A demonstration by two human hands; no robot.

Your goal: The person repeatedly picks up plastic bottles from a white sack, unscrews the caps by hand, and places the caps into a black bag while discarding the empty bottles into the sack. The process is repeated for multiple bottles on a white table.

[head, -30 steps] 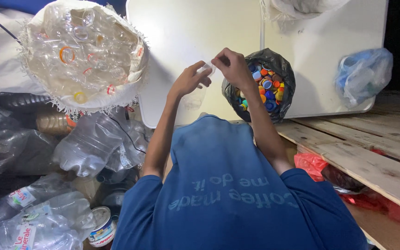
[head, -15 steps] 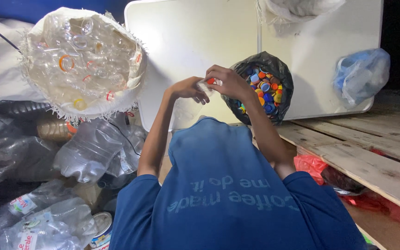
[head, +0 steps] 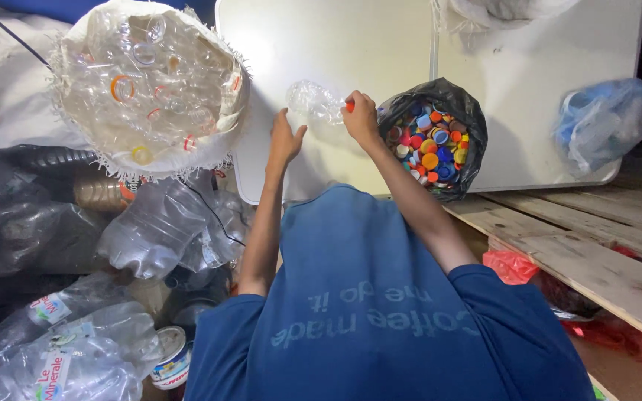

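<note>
While right hand (head: 360, 117) pinches clear bottle (head: 315, 101) by neck, left hand (head: 284, 139) spread, touching nothing

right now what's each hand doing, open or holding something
Left hand: open, fingers spread, just below the clear plastic bottle, holding nothing.
Right hand: closed on the bottle's red-capped neck.

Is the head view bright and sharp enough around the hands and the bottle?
Head view: bright glare washes the white table; the clear bottle blends into it; right hand and left hand are sharp; the left-side bottle pile is dim.
</note>
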